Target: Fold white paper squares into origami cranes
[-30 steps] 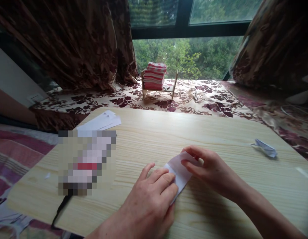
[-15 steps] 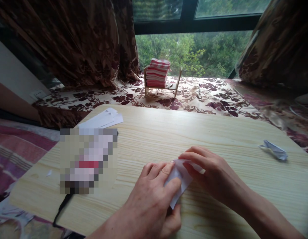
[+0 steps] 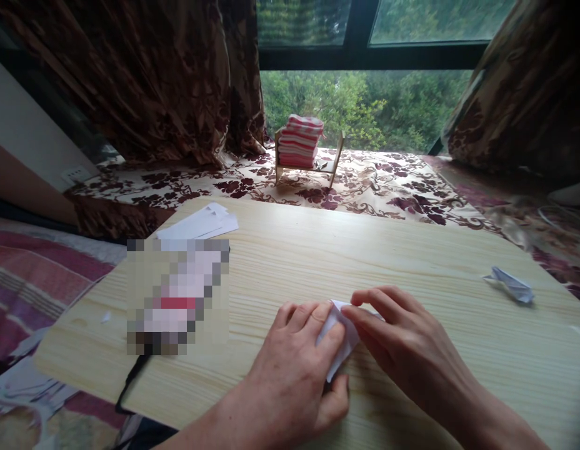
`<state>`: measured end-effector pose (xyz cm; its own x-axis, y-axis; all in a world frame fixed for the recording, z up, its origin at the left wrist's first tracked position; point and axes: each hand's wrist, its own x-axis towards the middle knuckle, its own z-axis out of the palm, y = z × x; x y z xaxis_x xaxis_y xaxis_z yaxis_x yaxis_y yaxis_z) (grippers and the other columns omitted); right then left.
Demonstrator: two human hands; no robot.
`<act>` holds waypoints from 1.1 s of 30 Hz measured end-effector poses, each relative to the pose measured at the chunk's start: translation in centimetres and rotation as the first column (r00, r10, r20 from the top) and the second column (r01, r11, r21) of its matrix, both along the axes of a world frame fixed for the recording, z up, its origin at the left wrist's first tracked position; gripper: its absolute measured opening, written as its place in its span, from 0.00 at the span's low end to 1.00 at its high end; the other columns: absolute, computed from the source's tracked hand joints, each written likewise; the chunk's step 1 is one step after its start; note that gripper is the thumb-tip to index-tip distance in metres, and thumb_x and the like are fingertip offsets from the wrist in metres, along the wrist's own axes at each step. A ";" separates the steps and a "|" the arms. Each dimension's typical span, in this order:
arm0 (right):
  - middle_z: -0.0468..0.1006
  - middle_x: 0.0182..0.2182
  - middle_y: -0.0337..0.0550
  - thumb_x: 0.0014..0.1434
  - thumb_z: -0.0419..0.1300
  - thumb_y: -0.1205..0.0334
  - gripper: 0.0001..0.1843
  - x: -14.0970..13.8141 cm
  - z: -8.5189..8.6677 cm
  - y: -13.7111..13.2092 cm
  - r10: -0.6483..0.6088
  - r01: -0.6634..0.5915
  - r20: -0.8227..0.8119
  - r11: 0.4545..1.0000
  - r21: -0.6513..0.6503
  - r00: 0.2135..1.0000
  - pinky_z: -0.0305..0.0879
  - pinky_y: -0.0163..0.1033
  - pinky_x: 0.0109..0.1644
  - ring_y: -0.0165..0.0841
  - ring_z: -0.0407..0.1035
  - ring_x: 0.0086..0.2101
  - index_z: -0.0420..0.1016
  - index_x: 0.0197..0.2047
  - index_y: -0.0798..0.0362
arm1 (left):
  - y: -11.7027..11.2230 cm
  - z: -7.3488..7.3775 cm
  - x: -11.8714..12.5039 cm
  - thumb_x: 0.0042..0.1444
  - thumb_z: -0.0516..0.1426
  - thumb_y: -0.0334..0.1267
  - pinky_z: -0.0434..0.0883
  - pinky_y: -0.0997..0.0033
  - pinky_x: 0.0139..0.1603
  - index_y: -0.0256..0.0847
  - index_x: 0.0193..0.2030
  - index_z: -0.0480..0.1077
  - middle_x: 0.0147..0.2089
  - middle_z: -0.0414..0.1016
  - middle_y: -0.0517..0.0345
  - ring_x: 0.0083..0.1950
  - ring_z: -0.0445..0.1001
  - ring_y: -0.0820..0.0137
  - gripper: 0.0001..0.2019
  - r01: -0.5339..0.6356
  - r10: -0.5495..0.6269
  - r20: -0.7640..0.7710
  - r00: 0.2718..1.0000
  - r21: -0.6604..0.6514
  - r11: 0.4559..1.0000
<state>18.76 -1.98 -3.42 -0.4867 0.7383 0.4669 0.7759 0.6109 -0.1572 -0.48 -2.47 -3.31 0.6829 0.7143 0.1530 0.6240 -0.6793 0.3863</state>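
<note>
A small folded piece of white paper [image 3: 342, 350] lies on the wooden table top, partly covered by both hands. My left hand [image 3: 299, 362] grips its left side, fingers curled on it and thumb pressed along the fold. From the right, my right hand [image 3: 397, 331] has its index finger on the upper part of the paper, fingers bent together and thumb mostly hidden beneath. A white corner of paper shows past those fingers. Off to the right lies a folded paper shape [image 3: 511, 285], apart from both hands.
White paper strips [image 3: 200, 224] lie at the table's back left. A pixelated object [image 3: 182, 300] with a black cable [image 3: 133, 381] is left of my hands, near a paper scrap [image 3: 105, 317]. Beyond the table [image 3: 280, 244], a small wooden rack [image 3: 337, 164] holds folded striped cloths [image 3: 299, 142].
My right hand's fingers have come down and closed in on the paper, nearer my left hand. The left hand keeps its hold. The whole view has shifted slightly.
</note>
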 end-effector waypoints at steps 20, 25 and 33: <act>0.77 0.40 0.50 0.63 0.52 0.68 0.12 0.7 -1.7 -0.2 0.014 -0.013 -0.021 0.999 0.051 1.000 0.63 0.43 0.42 0.38 0.64 0.41 0.75 0.44 0.56 | 0.0 -0.3 -0.5 0.55 0.54 0.45 0.56 0.57 0.58 0.40 0.58 0.64 0.63 0.64 0.53 0.58 0.62 0.59 0.25 -0.031 0.030 0.023 0.999 0.023 0.999; 0.79 0.40 0.48 0.63 0.51 0.68 0.12 1.1 -1.9 -0.4 0.024 -0.023 -0.020 0.998 0.053 1.000 0.63 0.44 0.43 0.38 0.66 0.42 0.75 0.45 0.54 | 0.0 -0.1 -0.3 0.54 0.54 0.47 0.55 0.55 0.58 0.41 0.58 0.64 0.63 0.64 0.54 0.57 0.61 0.59 0.25 -0.041 0.041 -0.003 0.999 -0.026 0.999; 0.80 0.37 0.47 0.62 0.53 0.69 0.11 0.4 -1.2 -0.7 0.039 -0.036 -0.044 0.997 0.070 0.998 0.63 0.42 0.41 0.37 0.67 0.39 0.76 0.41 0.54 | -0.2 -0.2 -0.2 0.55 0.53 0.47 0.55 0.55 0.58 0.41 0.59 0.63 0.62 0.65 0.54 0.57 0.61 0.58 0.26 -0.052 0.052 -0.012 0.999 -0.005 0.999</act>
